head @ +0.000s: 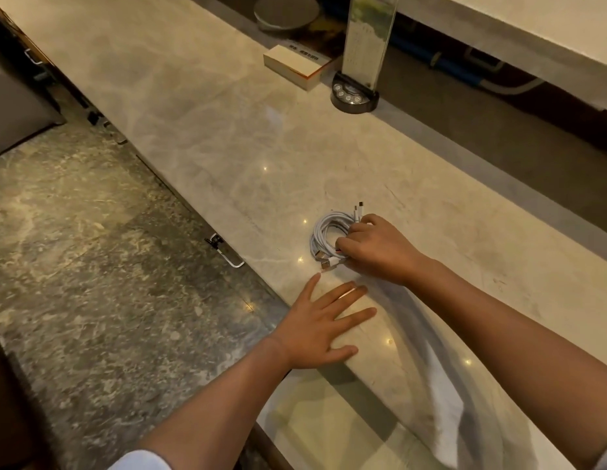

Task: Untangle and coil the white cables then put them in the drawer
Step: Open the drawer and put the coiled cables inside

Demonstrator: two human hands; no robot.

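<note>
Furthest left, under the front edge of the marble counter, a metal drawer handle juts out over the stone floor; the drawer behind it looks closed, though the angle is too steep to be sure. Next comes the left hand, flat at the counter's edge with fingers straight and spread, holding nothing. Just beyond its fingertips lie the white cables, already wound into one round bundle of several loops on the countertop, with a USB plug poking out at the near side and two slim connectors sticking up at the far side. The right hand rests on the bundle's right half, fingers curled round the loops and pinching them together. So the coiling seems finished (or close to it) and the stowing step is next: the free left hand would need to pull that handle while the right keeps the loops pinched so they do not spring apart on the way to the drawer.
</note>
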